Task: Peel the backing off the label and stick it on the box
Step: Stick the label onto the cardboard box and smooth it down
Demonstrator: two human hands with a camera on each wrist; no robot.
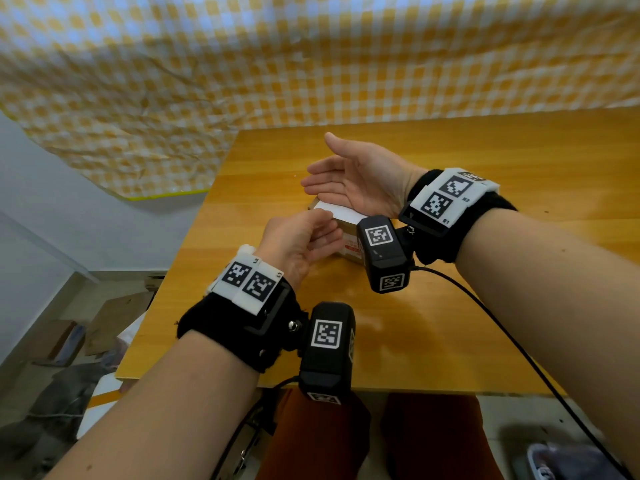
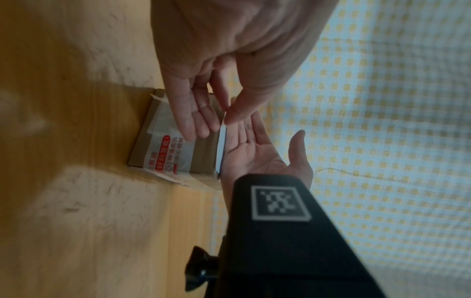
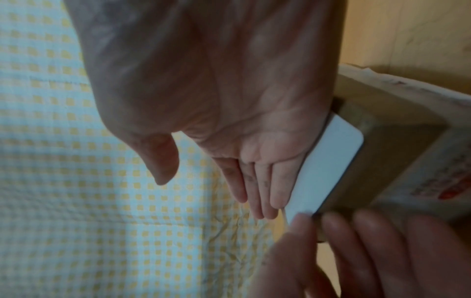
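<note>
The left hand [image 1: 304, 240] had its grip clamped on the label [image 3: 328, 161], thumb and forefinger pinching the white card's near corner, the other fingers loosely curled below. The label lay on top of the box [image 2: 175, 145], its rounded far corner showing in the right wrist view; whether it was fully stuck down could not be told. The right hand [image 1: 356, 178] stood on its edge along the label's far side, fingers straight and together, thumb raised, its grip apart and holding nothing (the little-finger side touched the white card). The box, brown cardboard with a pale strip of tape bearing red print across its side, sat on the wooden surface [image 1: 450, 323] about midway across, well back from the near edge. Behind the surface hung a yellow-and-white checked cloth [image 1: 242, 64]. A black cable [image 1: 519, 351] ran from the right wrist camera [image 1: 384, 254] across the surface toward the near edge.
</note>
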